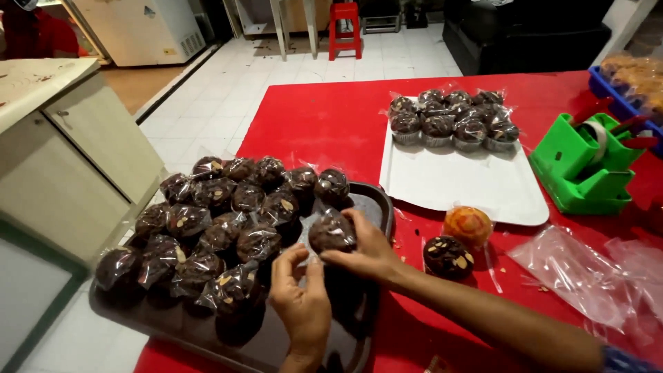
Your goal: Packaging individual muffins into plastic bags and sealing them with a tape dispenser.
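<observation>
The right hand (369, 252) grips a wrapped chocolate muffin (331, 233) over the dark tray (376, 200). The left hand (300, 293) pinches the loose plastic at its side. This looks like the step of closing the wrapper. Next would likely come a firm twist or fold, then a spot among the wrapped muffins (221, 221).

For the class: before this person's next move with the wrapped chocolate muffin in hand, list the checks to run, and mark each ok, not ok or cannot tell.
1. Right hand has a grip on the wrapped muffin: ok.
2. Left hand is pinching the clear wrapper at the muffin's side: ok.
3. Wrapper fully closed: cannot tell.
4. Bare space on the dark tray near the hands: ok.
5. Bare space on the white tray in front of its muffins: ok.
6. Green tape dispenser upright on the red table: ok.
</observation>
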